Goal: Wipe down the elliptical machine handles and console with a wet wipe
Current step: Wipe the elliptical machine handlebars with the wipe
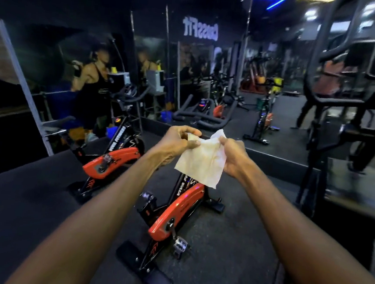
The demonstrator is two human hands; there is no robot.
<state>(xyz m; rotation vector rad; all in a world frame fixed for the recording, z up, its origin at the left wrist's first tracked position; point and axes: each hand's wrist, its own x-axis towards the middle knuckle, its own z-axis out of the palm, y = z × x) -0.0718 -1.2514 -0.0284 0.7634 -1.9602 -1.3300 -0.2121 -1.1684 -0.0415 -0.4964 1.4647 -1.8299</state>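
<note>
A pale wet wipe (203, 160) hangs spread out between my two hands at chest height, in the middle of the head view. My left hand (178, 141) pinches its upper left corner between thumb and fingers. My right hand (233, 156) grips its upper right edge. The wipe hangs free and touches no machine. Black curved handles (203, 118) with a small console (203, 103) show just beyond my hands. A large black machine frame (346, 72) with handles rises at the right, blurred.
A red and black exercise bike (176, 211) stands on the dark floor right below my arms, its pedal (179, 246) sticking out. A second red bike (110, 160) stands to the left. Mirrors (93, 65) line the far wall. A raised dark platform (278, 154) lies ahead.
</note>
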